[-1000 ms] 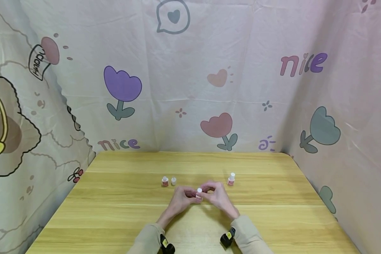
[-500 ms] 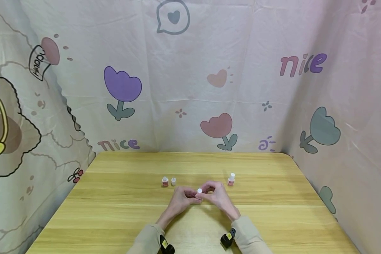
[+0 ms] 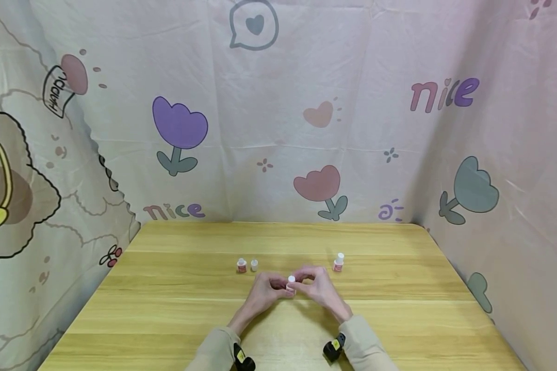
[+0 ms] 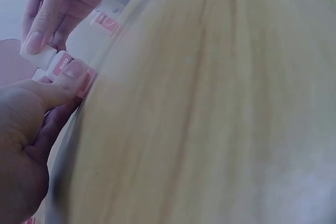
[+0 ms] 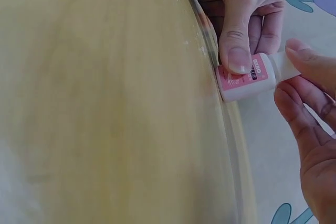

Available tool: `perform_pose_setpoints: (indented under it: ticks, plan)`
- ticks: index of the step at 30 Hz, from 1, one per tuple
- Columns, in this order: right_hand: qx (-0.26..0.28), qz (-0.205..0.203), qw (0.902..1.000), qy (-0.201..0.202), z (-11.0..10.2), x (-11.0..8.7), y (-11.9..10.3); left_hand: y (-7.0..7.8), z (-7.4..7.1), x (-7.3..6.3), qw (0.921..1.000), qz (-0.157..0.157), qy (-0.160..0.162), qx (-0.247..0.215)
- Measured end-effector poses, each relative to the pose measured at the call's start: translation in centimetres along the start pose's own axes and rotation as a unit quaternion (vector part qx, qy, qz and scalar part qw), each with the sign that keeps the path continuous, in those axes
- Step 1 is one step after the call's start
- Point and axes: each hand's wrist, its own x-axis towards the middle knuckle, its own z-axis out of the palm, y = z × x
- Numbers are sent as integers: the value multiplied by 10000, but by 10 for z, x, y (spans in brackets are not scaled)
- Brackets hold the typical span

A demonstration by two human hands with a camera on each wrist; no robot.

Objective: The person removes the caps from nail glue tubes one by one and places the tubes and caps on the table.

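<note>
Near the middle of the table, my left hand (image 3: 265, 289) grips a small white glue bottle (image 5: 265, 77) with a pink label, thumb on the label. My right hand (image 3: 320, 289) pinches its white cap (image 5: 285, 66) between thumb and fingers. The bottle is upright, its base at the tabletop; the cap sits on its neck. Fingers hide part of the bottle in the head view. Behind my left hand stand another small bottle (image 3: 241, 266), with a shorter white top, and a loose white cap (image 3: 254, 265). A taller capped bottle (image 3: 338, 262) stands behind my right hand.
The wooden table (image 3: 176, 309) reaches back to a patterned fabric curtain (image 3: 260, 103), which also hangs along both sides. A black wrist camera (image 3: 333, 348) is strapped at the right sleeve, and another black wrist camera (image 3: 244, 358) at the left.
Both hands stay in place on the bottle and cap, with only tiny finger shifts. The other bottles and the loose cap have not moved.
</note>
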Motion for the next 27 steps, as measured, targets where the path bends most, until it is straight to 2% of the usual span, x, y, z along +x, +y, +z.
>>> perform_pose_setpoints:
  ticks: [8, 16, 22, 27]
  plan:
    - [122, 623, 9980, 69, -1, 1, -3, -1, 1, -1, 9999, 95, 108, -62]
    - [58, 301, 9995, 71, 0, 0, -1, -2, 2, -1, 9999, 89, 65, -106]
    - [-83, 40, 9999, -51, 4, 1, 23, -3, 1, -1, 9999, 64, 24, -103]
    - [31, 373, 9993, 27, 4, 1, 31, -2, 0, -2, 10000, -13, 22, 8]
